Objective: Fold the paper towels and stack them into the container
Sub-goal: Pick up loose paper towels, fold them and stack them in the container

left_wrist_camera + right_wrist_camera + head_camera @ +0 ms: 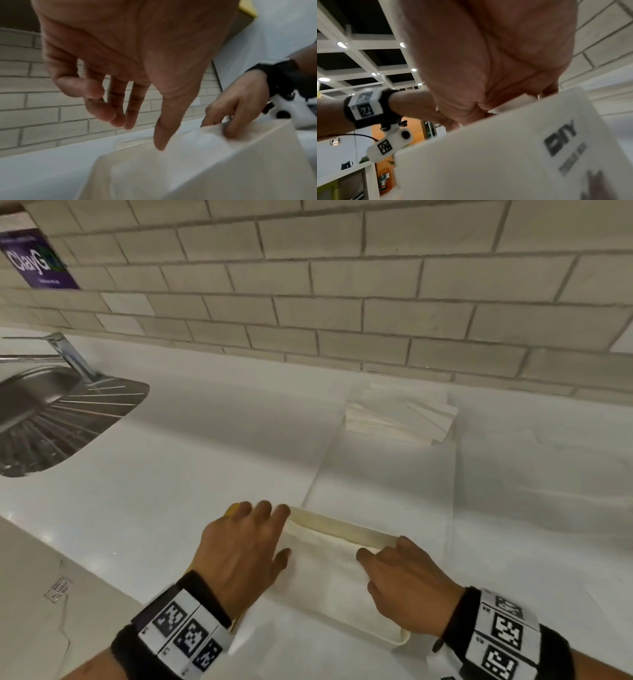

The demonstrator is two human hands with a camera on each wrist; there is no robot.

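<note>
A cream rectangular container (342, 528) sits near the counter's front edge with a folded white paper towel (325, 587) lying inside. My left hand (283, 534) hovers over its left end, fingers relaxed and spread, thumb tip touching the towel (197, 148). My right hand (376, 566) is at the right end, its curled fingers pinching the towel's edge down in the container (257, 162). The right wrist view shows the palm (505, 106) above the container's white wall (488, 155), which bears a dark label. A stack of paper towels (400, 419) waits by the tiled wall.
A flat white sheet (383, 474) lies between the container and the stack. A steel sink (51, 419) with a faucet (68, 354) is at the left. A cardboard box (51, 611) stands at the lower left, and something yellow (231, 510) peeks from under my left hand.
</note>
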